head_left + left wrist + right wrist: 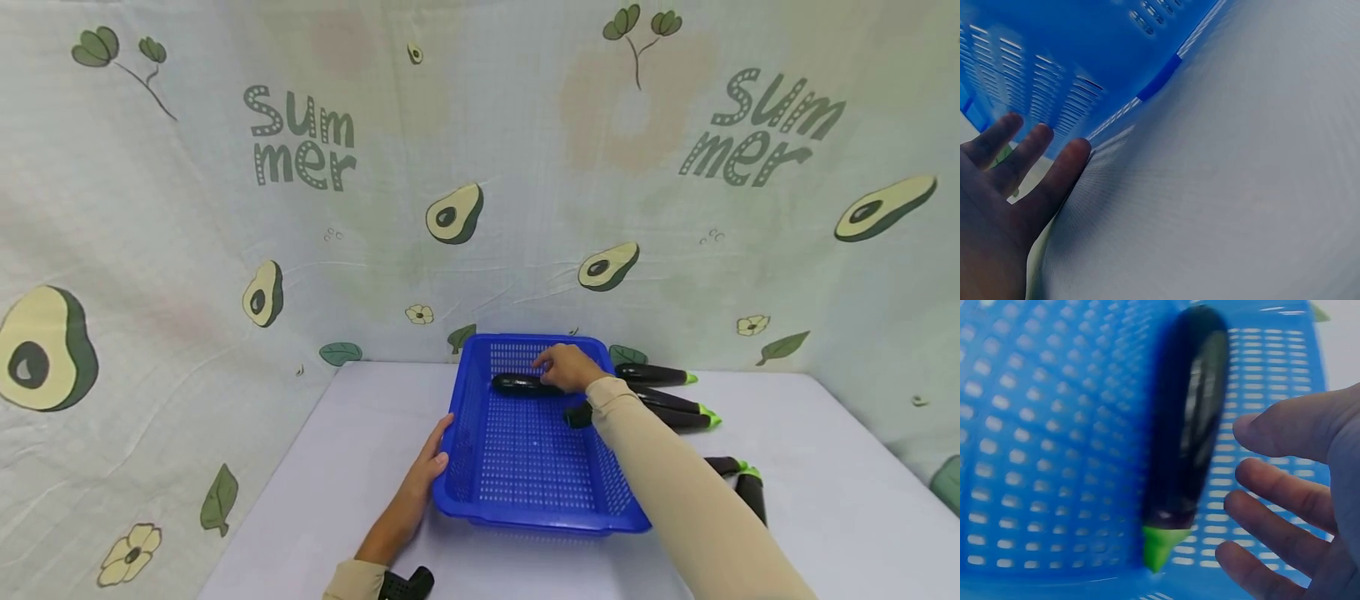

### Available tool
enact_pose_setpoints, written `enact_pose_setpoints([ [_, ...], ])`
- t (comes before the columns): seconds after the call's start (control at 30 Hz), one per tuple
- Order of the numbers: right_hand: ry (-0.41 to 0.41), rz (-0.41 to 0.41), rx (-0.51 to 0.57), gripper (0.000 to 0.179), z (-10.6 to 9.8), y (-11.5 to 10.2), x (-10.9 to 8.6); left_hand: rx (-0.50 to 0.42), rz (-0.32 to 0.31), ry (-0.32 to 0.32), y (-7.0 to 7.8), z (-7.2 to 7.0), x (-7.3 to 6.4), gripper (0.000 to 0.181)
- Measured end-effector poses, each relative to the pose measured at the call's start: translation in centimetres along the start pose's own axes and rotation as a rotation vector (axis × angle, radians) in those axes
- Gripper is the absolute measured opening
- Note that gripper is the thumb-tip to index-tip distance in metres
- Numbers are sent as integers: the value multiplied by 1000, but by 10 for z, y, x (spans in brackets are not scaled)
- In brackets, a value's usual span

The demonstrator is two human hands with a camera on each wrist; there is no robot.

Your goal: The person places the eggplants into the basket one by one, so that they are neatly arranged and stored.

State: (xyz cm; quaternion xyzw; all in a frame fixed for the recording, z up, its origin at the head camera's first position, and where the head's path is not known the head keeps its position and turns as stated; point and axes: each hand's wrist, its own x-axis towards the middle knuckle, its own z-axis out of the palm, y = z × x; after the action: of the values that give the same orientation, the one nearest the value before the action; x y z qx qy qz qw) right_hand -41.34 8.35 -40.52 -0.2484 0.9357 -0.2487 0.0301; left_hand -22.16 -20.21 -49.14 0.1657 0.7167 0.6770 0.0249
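A blue plastic basket (536, 467) with slotted walls stands on the table. Inside, toward its far end, lies a dark eggplant (517, 384); the right wrist view shows its green stem end (1163, 547). My right hand (567, 368) reaches over this eggplant in the head view. Its fingers (1279, 528) are spread apart beside the eggplant in the right wrist view, with nothing between them. At the basket's left side is my left hand (422, 479). The fairly straight fingers (1032, 147) of that hand rest along the outer wall.
Several eggplants (678, 417) with green stem ends lie on the white table (360, 442) to the right of the basket, some partly behind my right sleeve (690, 492). A pale cloth (517, 125) printed with avocados hangs behind and at the sides of the table.
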Motion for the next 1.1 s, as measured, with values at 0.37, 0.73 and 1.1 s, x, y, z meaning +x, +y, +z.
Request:
enact_pose_setpoints([
  [0.37,108,-26,228,36,-35,1,-35,6,10,6,0,2,3,60],
  [0.73,194,17,373,38,-56,15,-83,9,0,25,0,4,2,62],
  [1.1,288,8,384,40,-53,27,-122,37,0,30,0,4,2,61],
])
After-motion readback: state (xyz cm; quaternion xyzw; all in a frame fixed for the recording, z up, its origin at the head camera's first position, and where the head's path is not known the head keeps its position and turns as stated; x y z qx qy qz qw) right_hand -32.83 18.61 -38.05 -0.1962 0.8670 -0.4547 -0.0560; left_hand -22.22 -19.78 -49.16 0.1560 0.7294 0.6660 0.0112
